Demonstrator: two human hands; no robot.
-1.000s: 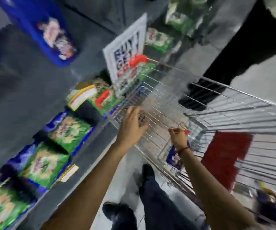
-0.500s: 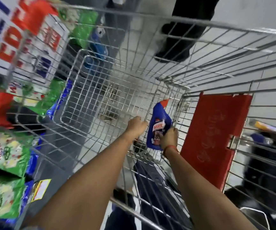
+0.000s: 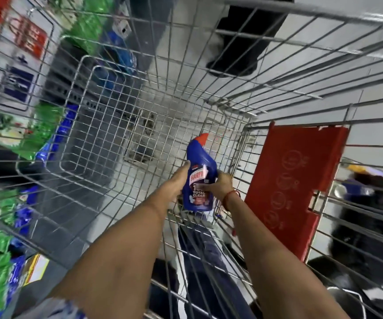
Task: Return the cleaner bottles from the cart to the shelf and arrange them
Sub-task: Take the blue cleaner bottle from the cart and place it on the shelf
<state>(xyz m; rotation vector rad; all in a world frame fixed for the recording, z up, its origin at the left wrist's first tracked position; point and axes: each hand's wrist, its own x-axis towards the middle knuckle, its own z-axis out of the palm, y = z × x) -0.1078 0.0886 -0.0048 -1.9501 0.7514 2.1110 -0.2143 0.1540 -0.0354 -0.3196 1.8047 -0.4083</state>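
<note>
Your left hand [image 3: 178, 180] just came off the cart [image 3: 107, 125] wire onto the bottle [image 3: 200, 178]; both hands now clasp it, right hand [image 3: 220, 186] wrapped around its label side. Bottle's upright in the cart's near right corner, by the red flap [image 3: 294, 187]. Grasp secured, ready to lift out.

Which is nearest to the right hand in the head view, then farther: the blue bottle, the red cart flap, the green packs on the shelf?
1. Blue bottle: held in the right hand.
2. Red cart flap: just to its right.
3. Green packs: far left, outside the cart.
</note>
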